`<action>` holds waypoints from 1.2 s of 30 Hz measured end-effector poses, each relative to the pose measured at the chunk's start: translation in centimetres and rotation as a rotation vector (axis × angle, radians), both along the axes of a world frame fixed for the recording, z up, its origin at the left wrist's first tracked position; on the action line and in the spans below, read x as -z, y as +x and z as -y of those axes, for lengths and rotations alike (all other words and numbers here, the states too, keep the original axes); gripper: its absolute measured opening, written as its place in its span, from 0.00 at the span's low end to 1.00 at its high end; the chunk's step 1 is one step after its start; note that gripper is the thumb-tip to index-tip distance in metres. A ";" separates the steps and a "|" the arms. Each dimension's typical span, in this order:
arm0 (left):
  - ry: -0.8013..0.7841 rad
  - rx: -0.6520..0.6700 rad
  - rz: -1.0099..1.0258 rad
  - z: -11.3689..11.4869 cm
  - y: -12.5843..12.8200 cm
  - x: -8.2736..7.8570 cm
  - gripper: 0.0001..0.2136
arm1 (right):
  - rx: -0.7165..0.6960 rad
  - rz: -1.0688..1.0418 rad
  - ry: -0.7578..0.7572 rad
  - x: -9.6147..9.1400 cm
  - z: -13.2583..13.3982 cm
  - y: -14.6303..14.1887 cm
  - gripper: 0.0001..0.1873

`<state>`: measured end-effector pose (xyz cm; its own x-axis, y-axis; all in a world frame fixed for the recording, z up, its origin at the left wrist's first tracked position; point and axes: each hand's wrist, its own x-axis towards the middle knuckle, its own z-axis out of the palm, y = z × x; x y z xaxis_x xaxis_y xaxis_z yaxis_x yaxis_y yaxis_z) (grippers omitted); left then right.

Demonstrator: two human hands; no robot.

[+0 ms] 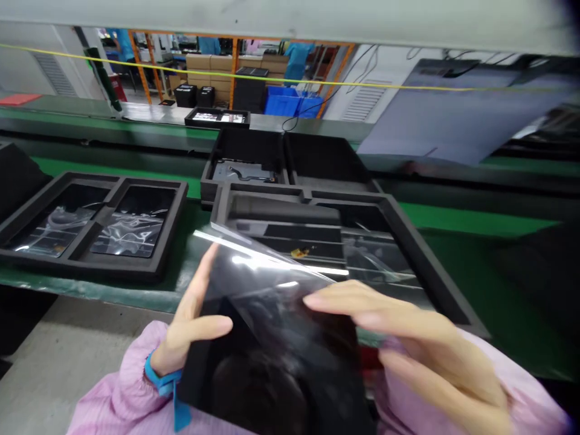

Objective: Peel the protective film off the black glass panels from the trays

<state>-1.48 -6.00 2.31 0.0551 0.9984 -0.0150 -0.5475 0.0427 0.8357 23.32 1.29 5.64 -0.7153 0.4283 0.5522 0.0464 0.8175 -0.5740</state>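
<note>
My left hand (pixel 193 320) grips a glossy black tablet screen panel (pixel 272 362) by its left edge, thumb on the face and fingers behind. The panel is held tilted in front of my body. A clear plastic film (pixel 267 266) lies over its upper part, lifting at the top edge. My right hand (pixel 421 338) is at the panel's right side, blurred, with fingers stretched out and a fingertip touching the film. Just beyond the panel, a dark foam tray (pixel 399 241) holds another screen panel (pixel 290 232) with a small gold-coloured piece on it.
On the left, a two-compartment foam tray (pixel 179 211) holds film-covered panels. Behind stands a foam box (pixel 208 181) with a metal-looking part inside. A smaller tray (pixel 217 118) sits on the far ledge. A white sheet (pixel 435 115) hangs at the right, and a yellow cord (pixel 272 79) crosses the view.
</note>
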 end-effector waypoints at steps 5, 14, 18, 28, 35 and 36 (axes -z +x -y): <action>-0.080 -0.028 0.092 -1.3 -0.2 -0.6 0.39 | -0.382 0.330 0.215 -1.8 -2.0 -2.2 0.20; -0.197 -0.004 0.062 -2.7 -1.1 -0.6 0.29 | -0.164 0.302 0.058 -2.8 -7.5 -1.5 0.13; -0.155 0.000 0.058 -2.5 -1.8 -0.6 0.31 | 0.373 0.168 0.088 -2.0 -9.4 -0.5 0.17; 0.048 -0.119 -0.019 -2.4 -0.9 -0.2 0.32 | 0.824 0.416 0.049 -2.2 -8.7 -2.3 0.22; 0.012 -0.097 -0.003 -3.1 -0.7 0.1 0.32 | 0.208 -0.028 -0.629 -2.5 -7.1 -3.2 0.21; -0.005 -0.082 0.018 -3.2 -0.7 0.1 0.31 | 0.096 -0.018 -0.642 -2.5 -7.0 -3.3 0.19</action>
